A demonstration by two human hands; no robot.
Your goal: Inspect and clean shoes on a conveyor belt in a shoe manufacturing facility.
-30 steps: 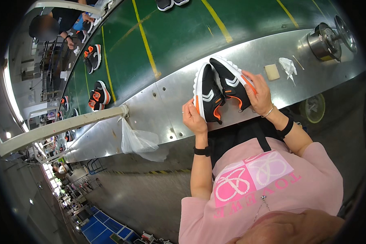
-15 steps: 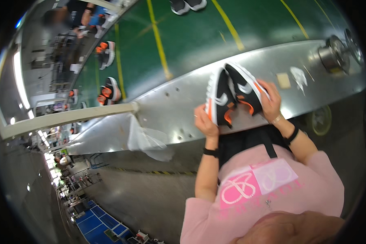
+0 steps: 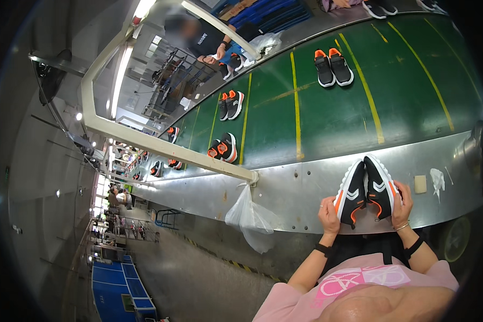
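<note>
Two black sneakers with white soles and orange trim stand side by side on the metal ledge in front of me, toes together and pointing away. My left hand (image 3: 329, 216) is closed on the heel side of the left sneaker (image 3: 352, 194). Around the outer heel side of the right sneaker (image 3: 381, 185), my right hand (image 3: 402, 206) is closed, thumb and fingers along its sole edge. The heels are slightly apart. To the right of my right hand lie a small beige block (image 3: 420, 184), a crumpled white scrap (image 3: 438, 180) and a thin white stick (image 3: 449, 175).
Beyond the ledge (image 3: 316, 185) runs a green conveyor belt (image 3: 273, 123) with yellow lines, carrying several pairs of sneakers (image 3: 333, 68). A pale metal frame (image 3: 172, 151) crosses at left, with a clear plastic bag (image 3: 250, 220) hanging from it. Across the belt stands a co-worker (image 3: 204, 40).
The view has swung, so the hands and sneakers sit lower and further right in the picture, with more belt and the co-worker showing. Both hands keep their hold on the sneakers.
</note>
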